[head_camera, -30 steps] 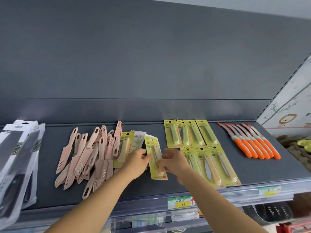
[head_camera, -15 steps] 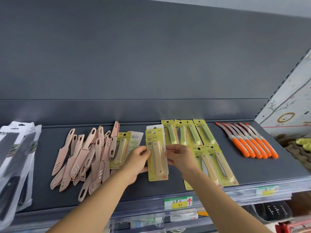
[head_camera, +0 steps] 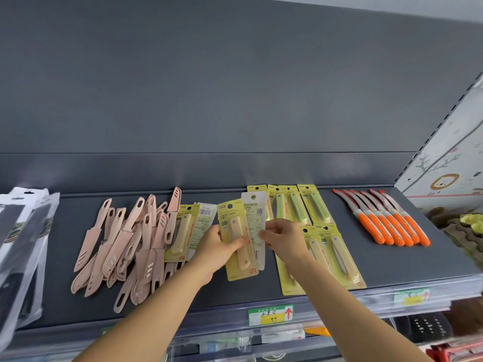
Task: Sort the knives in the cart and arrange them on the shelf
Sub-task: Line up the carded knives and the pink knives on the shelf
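On the dark grey shelf [head_camera: 261, 288] my left hand [head_camera: 217, 250] grips a yellow carded fruit knife [head_camera: 236, 241] with a beige handle, lifted above the shelf. Behind it my right hand [head_camera: 283, 237] pinches a second card [head_camera: 254, 218] that shows its white printed back. More yellow carded knives lie on the shelf: two at left [head_camera: 184, 232], green-handled ones [head_camera: 295, 205] at the back, beige-handled ones [head_camera: 334, 254] in front. A loose heap of pink sheathed knives [head_camera: 130, 244] lies left. Orange-handled knives [head_camera: 389, 223] lie in a row at right.
Black-and-white boxed packs [head_camera: 21, 246] lean at the shelf's left end. A price tag [head_camera: 270, 315] sits on the shelf's front rail, with another [head_camera: 411, 296] to the right. A patterned side panel [head_camera: 449, 163] closes the right end. Lower shelves hold other goods.
Both hands have lifted the card pair off the shelf and raised it. My right hand is drawing the rear, white-backed card out to the right from behind the front one.
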A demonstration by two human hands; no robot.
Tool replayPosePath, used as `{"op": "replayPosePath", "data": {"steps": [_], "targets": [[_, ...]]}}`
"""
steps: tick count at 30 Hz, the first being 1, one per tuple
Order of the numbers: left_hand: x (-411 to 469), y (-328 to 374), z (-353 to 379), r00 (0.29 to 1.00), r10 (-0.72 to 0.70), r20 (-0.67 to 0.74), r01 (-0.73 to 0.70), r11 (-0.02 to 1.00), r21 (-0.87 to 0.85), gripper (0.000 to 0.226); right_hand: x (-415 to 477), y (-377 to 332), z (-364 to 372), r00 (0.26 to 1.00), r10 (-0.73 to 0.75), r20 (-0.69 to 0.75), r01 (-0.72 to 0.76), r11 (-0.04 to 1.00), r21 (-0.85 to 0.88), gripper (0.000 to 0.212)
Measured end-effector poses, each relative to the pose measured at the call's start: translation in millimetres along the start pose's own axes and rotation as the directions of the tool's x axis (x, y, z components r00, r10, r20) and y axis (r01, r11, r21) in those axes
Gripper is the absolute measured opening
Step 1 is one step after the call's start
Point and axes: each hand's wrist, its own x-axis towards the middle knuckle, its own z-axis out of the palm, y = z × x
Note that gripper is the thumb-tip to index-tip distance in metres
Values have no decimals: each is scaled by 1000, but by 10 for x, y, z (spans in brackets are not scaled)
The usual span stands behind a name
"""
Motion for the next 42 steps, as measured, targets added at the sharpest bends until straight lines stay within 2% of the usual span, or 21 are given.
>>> {"op": "replayPosePath", "data": {"steps": [4,6,9,12,14,20,23,26,28,31,34,37,40,42], "targets": [[-19,63,87,989,138,-49,-140,989,-39,36,10,37,4,997,-17,-78,8,993,-117,8],[-1,124,93,985,169,-29,-171,981,-94,35,22,75,-37,994,34,-101,-40,997,-65,11],[76,160,79,994,109,-12,-110,993,-40,35,59,107,-140,987,92,-132,-94,996,-7,10],[108,46,79,1000,0,3,0,996,86,40,98,55,-289,980,45,-192,-53,998,-34,9],[89,-59,120,999,-27,30,24,994,110,40,123,-2,-387,973,9,-229,-20,999,-46,9],[71,-144,345,994,-47,95,37,993,109,30,182,-91,-610,944,-26,-330,8,998,-57,12],[77,-142,437,987,-51,154,33,993,116,34,189,-65,-665,937,-20,-350,2,999,-50,11],[84,-145,499,977,-46,209,4,980,199,30,174,-18,-656,942,-34,-334,13,998,-64,10],[79,-129,502,977,4,211,-86,921,380,31,155,1,-638,951,-42,-306,24,998,-63,11],[65,-73,469,983,46,178,-149,764,627,51,139,4,-609,962,-57,-266,40,997,-67,12],[82,-68,420,990,33,136,-124,667,735,72,141,-36,-572,965,-84,-248,67,995,-75,12],[86,-29,334,983,157,93,-179,723,667,65,156,-74,-504,966,-109,-233,95,993,-70,11],[101,56,202,950,308,-57,-231,811,538,43,149,-117,-393,968,-153,-201,134,985,-106,10],[117,108,117,924,351,-150,-255,860,441,38,125,-165,-289,966,-192,-171,168,975,-147,12]]}}
